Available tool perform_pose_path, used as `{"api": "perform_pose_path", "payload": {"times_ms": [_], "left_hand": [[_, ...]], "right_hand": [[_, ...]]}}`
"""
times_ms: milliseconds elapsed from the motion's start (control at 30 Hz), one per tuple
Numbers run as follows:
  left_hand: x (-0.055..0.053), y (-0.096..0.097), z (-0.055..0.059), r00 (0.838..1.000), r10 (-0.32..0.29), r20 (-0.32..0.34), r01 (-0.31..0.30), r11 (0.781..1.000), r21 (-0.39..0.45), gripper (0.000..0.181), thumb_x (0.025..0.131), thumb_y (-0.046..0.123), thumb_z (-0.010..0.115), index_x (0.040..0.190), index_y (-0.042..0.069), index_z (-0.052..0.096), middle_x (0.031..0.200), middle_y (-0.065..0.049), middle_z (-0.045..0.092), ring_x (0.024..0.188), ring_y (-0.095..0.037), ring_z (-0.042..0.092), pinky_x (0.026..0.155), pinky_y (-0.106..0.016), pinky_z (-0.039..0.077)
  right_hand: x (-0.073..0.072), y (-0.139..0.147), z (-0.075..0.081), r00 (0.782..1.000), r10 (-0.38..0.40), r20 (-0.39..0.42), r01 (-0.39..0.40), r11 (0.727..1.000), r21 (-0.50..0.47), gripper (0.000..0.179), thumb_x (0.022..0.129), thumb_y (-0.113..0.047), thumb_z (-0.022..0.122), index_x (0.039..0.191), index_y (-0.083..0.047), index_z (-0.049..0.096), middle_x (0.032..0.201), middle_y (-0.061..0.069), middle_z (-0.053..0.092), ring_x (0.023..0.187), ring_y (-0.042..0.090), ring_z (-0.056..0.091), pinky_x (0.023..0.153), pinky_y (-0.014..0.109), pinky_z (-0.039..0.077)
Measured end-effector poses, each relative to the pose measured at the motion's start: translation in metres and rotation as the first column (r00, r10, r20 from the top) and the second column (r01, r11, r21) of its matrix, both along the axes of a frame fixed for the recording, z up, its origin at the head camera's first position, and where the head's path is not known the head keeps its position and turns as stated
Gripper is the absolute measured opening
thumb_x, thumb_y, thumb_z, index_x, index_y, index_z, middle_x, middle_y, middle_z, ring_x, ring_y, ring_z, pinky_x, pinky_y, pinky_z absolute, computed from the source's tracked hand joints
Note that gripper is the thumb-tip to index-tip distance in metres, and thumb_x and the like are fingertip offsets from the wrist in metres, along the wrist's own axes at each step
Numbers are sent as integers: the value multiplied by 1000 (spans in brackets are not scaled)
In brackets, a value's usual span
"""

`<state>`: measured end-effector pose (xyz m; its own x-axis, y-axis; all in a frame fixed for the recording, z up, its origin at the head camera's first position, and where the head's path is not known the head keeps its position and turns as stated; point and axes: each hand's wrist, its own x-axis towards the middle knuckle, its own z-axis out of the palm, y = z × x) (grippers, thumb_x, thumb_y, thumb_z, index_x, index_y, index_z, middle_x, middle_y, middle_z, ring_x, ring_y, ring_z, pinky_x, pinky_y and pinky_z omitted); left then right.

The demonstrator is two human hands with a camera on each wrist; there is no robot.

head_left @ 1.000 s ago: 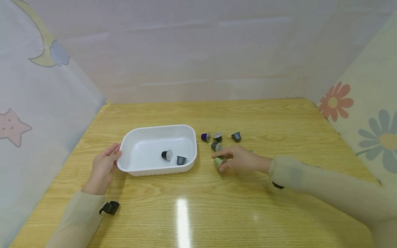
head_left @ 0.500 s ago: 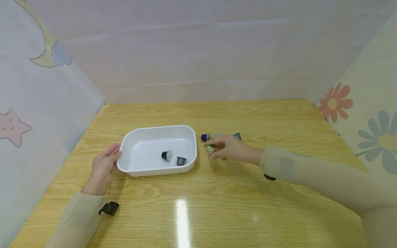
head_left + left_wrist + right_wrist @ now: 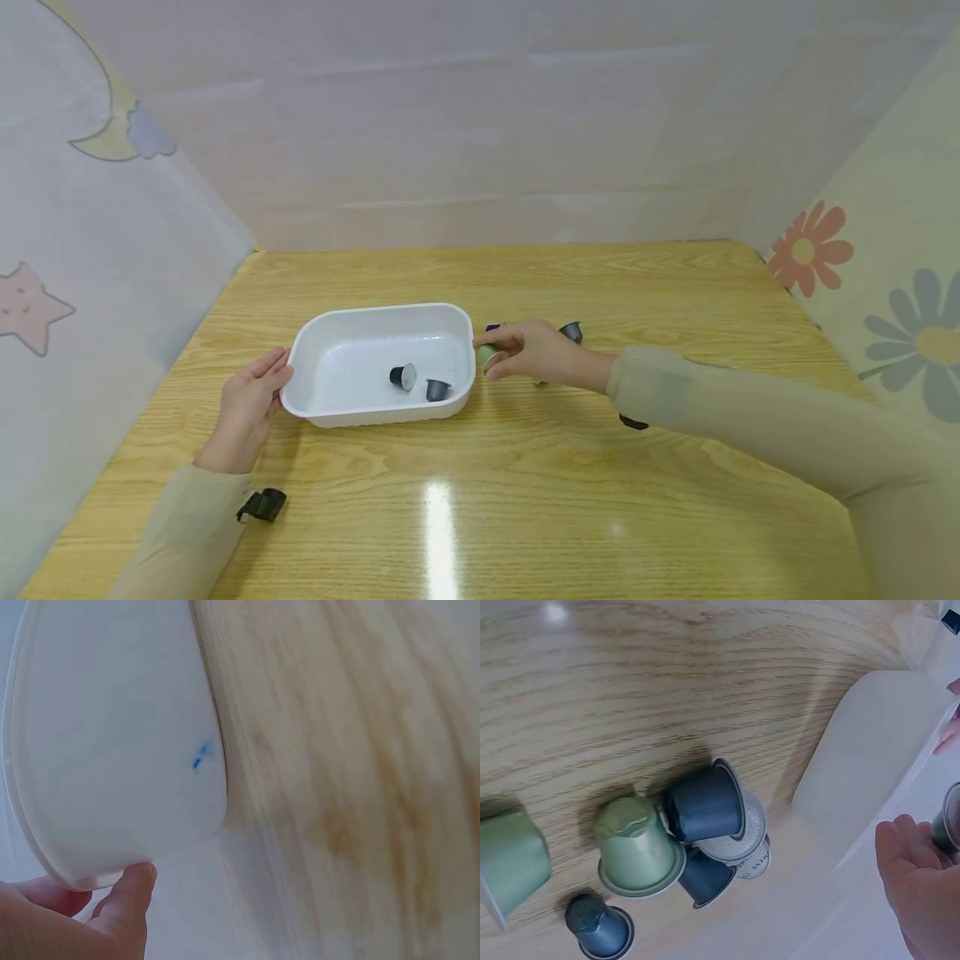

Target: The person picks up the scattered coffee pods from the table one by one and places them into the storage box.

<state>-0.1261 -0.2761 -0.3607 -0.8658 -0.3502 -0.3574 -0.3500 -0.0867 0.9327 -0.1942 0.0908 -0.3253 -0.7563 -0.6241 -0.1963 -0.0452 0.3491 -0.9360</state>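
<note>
My left hand (image 3: 243,408) grips the left end of a white plastic tub (image 3: 386,417), thumb and fingers pinching its rim in the left wrist view. Inside the tub lie a black coffee capsule (image 3: 397,376) and a grey coffee capsule (image 3: 437,392), both toward the right. A green coffee capsule (image 3: 490,357) is pinched between thumb and fingers of my right hand (image 3: 536,354), right beside the tub's right rim. That held capsule shows only partly at the edge of the right wrist view.
Behind the right hand, a purple capsule (image 3: 492,327) and a grey capsule (image 3: 572,332) lie on the wooden table (image 3: 600,517). The right wrist view shows more of the group, with two green capsules (image 3: 637,851) and several dark blue capsules (image 3: 703,806). Patterned cloth walls surround the table.
The right hand has carried the green capsule left and slightly away, from among the loose capsules to the tub's right rim. Left hand and tub have stayed in place.
</note>
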Motion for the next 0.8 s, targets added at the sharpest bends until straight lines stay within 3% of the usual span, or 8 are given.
{"api": "perform_pose_path", "payload": {"times_ms": [367,600,800], "left_hand": [[0,1,2,1000,20,7,-20,1000,16,55,102,7,48,153,8,27,154,-10,29,104,7,55,80,-12,48],[-1,0,2,1000,17,11,-17,1000,6,55,102,7,49,153,8,27,154,-9,30,113,3,52,80,-12,47],[-1,0,1,1000,17,19,-17,1000,12,56,102,8,49,153,9,28,154,-8,30,113,3,52,81,-12,47]], "right_hand": [[-1,-15,3,999,39,-1,-39,999,-5,50,85,3,72,132,5,57,129,20,60,101,21,67,87,34,53],[-1,-27,9,998,63,-8,-63,998,2,50,87,2,71,134,2,56,131,17,59,103,19,66,87,30,52],[0,-39,10,997,66,37,-64,997,-42,49,86,7,70,133,3,57,126,21,62,101,21,67,87,33,52]]}}
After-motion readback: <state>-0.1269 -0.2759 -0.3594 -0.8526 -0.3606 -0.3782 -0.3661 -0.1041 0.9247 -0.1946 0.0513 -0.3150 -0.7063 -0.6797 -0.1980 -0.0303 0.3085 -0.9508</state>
